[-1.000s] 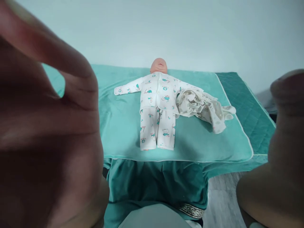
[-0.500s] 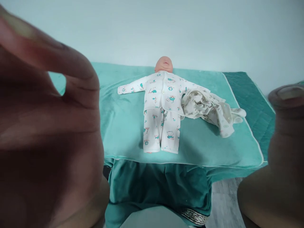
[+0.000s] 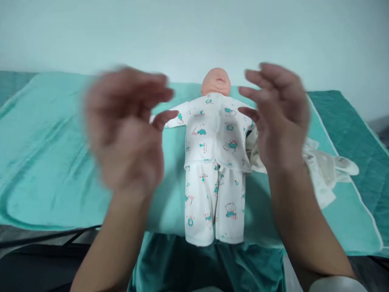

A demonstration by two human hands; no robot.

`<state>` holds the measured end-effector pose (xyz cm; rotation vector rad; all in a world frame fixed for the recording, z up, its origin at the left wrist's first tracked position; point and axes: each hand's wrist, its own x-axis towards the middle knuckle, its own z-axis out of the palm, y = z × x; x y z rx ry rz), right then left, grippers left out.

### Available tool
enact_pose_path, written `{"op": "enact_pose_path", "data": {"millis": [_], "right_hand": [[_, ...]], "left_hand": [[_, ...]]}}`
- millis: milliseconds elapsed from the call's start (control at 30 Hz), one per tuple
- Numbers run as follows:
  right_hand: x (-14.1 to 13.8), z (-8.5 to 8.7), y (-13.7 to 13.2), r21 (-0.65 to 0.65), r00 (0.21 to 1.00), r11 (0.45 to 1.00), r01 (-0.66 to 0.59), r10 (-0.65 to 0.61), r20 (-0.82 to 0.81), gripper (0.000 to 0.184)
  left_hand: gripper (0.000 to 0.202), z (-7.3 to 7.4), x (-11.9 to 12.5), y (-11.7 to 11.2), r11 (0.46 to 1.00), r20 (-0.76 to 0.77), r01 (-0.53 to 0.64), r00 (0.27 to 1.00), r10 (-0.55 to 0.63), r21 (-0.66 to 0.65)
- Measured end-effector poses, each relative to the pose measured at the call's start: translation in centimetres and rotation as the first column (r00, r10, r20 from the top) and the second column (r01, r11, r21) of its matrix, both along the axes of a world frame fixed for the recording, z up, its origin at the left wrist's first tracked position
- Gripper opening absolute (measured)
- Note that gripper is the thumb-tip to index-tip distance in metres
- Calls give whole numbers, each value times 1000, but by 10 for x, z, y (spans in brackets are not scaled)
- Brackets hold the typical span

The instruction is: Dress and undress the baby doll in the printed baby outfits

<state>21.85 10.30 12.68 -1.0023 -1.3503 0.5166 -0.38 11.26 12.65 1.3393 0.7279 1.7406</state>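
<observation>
A baby doll (image 3: 216,81) lies on its back, dressed in a white printed jacket (image 3: 209,134) and matching trousers (image 3: 199,202). My left hand (image 3: 126,136), smeared by motion, hovers over the doll's sleeve on the left side, thumb apart from the curled fingers. On the other side, my right hand (image 3: 281,117) is raised in front of the opposite sleeve, fingers bent and spread from the thumb. Nothing is in either hand. Behind my right wrist is a crumpled heap of pale printed baby clothes (image 3: 322,174), partly hidden.
A light green plush blanket (image 3: 60,162) lies under the doll, over a darker green quilted cover (image 3: 355,121). The pale wall (image 3: 188,32) rises directly behind. Dark green cloth (image 3: 212,263) is at the near edge, below the trousers.
Both hands have moved away from close to the camera, forward and inward over the doll. The view has shifted nearer; the doll and clothes look larger and otherwise unchanged.
</observation>
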Motion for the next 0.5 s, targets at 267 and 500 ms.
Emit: {"op": "enact_pose_path", "data": {"millis": [267, 500], "right_hand": [[21, -73, 97, -128, 959, 977, 172, -137, 247, 18], [23, -72, 79, -105, 945, 978, 180, -143, 295, 19]], "left_hand": [[16, -61, 85, 122, 996, -531, 15, 846, -60, -88], [26, -66, 75, 115, 993, -656, 99, 745, -121, -71]]}}
